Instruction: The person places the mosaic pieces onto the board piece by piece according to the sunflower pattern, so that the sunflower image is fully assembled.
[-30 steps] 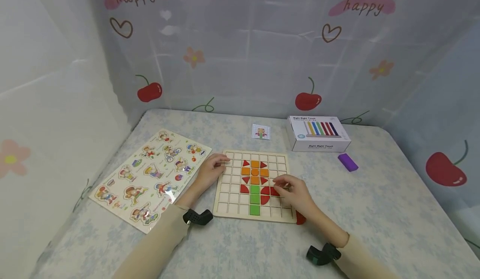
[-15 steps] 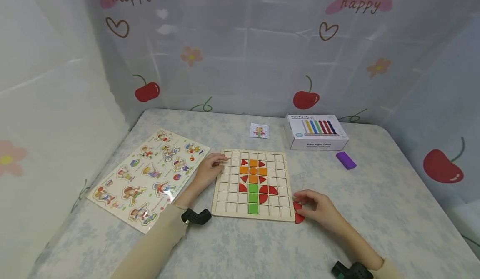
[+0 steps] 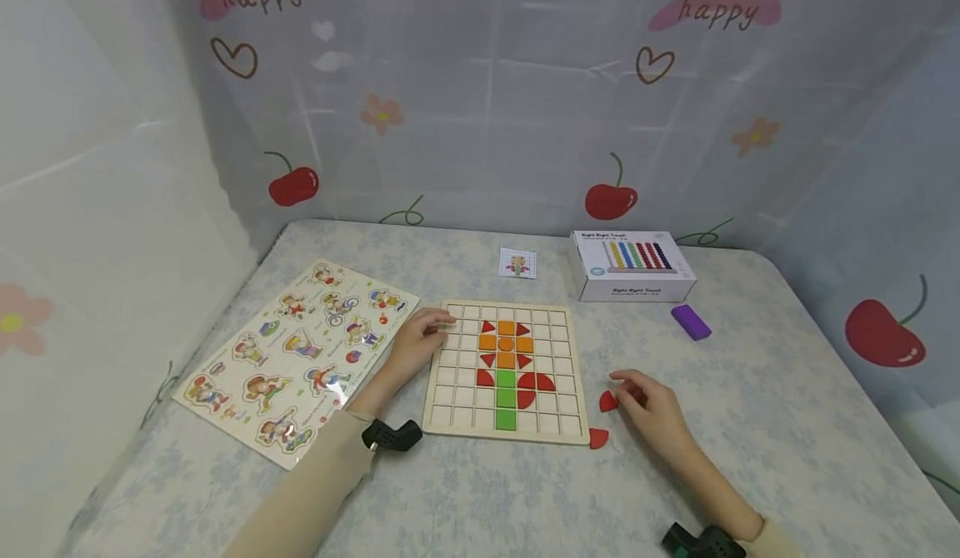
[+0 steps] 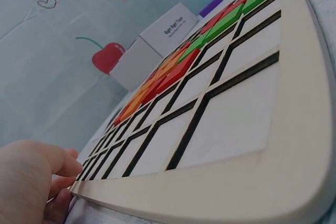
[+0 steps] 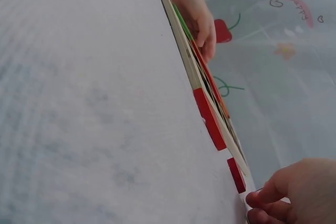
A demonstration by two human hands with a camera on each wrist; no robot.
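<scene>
A square wooden grid board (image 3: 508, 440) lies on the table with orange, green and red pieces in some cells. My left hand (image 3: 417, 343) holds its left edge, fingertips at the rim in the left wrist view. To the right of the board, my right hand (image 3: 656, 412) pinches a red quarter-circle piece (image 3: 608, 401) at its right side, thumb and fingers bent. A second red quarter-circle piece (image 3: 598, 438) lies by the board's lower right corner. Both loose pieces show at the board's edge in the right wrist view, the nearer one (image 5: 236, 176) right at my right fingertips.
A picture puzzle board (image 3: 296, 358) lies at the left, close to my left forearm. Behind the grid board are a small pattern card (image 3: 517, 263) and a white box (image 3: 632, 266). A purple block (image 3: 691, 322) lies in front of the box.
My right hand has left the board's red pieces and moved right to the loose ones. One red quarter-circle has shifted away from the board's edge with my fingers. My left hand stays put.
</scene>
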